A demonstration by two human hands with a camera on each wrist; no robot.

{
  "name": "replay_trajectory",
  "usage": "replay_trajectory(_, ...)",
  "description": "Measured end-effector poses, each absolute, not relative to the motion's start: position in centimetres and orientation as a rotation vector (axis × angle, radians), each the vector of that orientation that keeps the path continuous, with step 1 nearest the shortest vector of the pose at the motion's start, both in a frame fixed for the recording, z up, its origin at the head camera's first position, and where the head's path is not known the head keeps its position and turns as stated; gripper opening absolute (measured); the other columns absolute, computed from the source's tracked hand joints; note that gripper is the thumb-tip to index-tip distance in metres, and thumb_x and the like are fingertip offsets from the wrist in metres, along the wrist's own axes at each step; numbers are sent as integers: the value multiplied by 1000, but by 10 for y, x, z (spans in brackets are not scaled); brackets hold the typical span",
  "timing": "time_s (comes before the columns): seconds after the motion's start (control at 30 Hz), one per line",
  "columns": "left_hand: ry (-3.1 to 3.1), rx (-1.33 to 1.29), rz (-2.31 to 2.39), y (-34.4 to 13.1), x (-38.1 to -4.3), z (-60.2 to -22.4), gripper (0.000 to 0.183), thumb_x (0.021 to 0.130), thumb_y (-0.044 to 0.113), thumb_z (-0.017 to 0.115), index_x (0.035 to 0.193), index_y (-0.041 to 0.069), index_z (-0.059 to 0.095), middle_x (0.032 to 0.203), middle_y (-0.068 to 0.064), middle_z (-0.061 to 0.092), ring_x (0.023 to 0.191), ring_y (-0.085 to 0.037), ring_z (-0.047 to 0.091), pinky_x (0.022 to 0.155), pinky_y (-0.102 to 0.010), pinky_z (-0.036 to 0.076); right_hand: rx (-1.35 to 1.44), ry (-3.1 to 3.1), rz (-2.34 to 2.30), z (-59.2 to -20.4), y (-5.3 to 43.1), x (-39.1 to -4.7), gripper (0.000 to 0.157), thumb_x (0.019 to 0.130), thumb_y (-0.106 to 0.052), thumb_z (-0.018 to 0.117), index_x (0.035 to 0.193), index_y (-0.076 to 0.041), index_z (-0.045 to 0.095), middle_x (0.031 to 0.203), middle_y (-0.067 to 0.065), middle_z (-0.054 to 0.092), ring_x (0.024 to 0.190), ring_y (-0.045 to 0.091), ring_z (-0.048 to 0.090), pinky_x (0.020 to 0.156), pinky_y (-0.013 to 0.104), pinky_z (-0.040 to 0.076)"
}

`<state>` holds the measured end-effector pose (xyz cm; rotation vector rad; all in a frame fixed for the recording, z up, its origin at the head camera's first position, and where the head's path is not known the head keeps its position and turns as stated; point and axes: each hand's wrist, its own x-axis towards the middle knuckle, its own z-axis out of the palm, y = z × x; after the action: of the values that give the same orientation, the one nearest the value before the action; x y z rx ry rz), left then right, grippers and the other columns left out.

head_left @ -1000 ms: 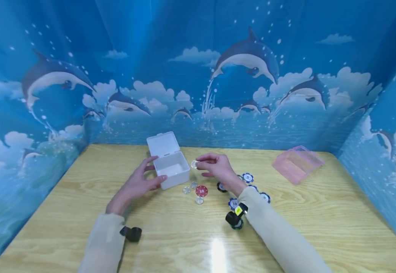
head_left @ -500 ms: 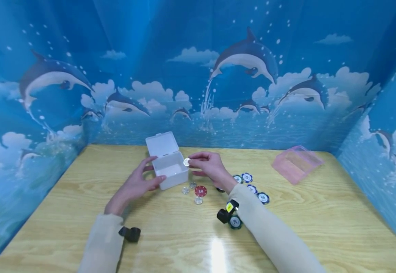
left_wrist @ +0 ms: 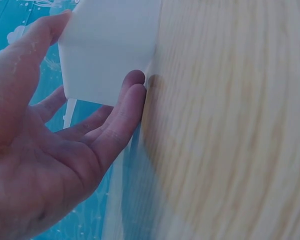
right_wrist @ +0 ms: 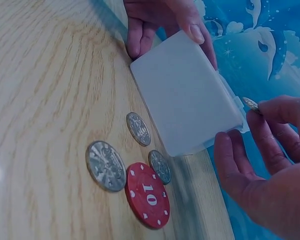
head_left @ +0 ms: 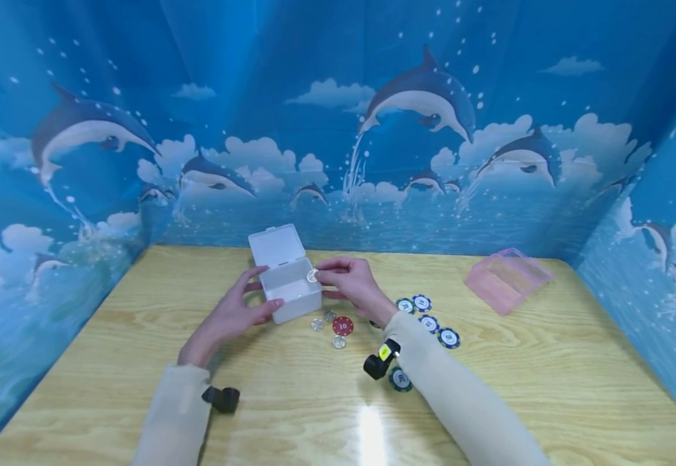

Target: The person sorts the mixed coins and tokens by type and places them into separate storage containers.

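A white plastic box (head_left: pixel 298 307) stands on the table with its hinged lid (head_left: pixel 277 245) tipped back. My left hand (head_left: pixel 234 313) grips its left side, thumb on the front wall and fingers around the back. Between thumb and fingertip, my right hand (head_left: pixel 352 285) pinches a silver coin (right_wrist: pixel 250 104) over the box's right rim; its lower fingers are right at the box's side wall. In front of the box lie three more silver coins, among them one (right_wrist: pixel 105 166) nearest the front, beside a red poker chip (right_wrist: pixel 147 195) marked 10.
Blue chips (head_left: pixel 449 338) and green chips (head_left: pixel 400 379) lie scattered under and around the right forearm, which hides part of the group. A pink translucent container (head_left: pixel 506 283) sits at the back right. A dolphin-print curtain (head_left: pixel 338 129) borders the table.
My right hand has moved left with the coin, from beside the box to over its right rim. The left hand keeps its grip on the box.
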<state>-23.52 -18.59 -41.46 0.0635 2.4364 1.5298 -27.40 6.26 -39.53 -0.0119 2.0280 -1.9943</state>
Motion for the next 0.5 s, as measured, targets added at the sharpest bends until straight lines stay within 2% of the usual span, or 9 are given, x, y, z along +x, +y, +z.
replay_trajectory(0.23,2433,50,1529,-186,-235,-413,94,91,44,76,163,26,18,163,-24,30,129,-42,60,95,-40,61,-26,2033,-1980,-395,62,-274,26,95,-9,71,120,-3,71,117,15,73,108,27,72,92,44,62)
replay_trajectory(0.5,2427,50,1526,-186,-235,-414,94,91,45,76,163,27,17,164,-22,29,133,-43,56,97,-41,60,-25,2040,-1968,-396,62,-274,26,94,-10,72,120,-3,71,118,14,72,105,23,72,91,43,62)
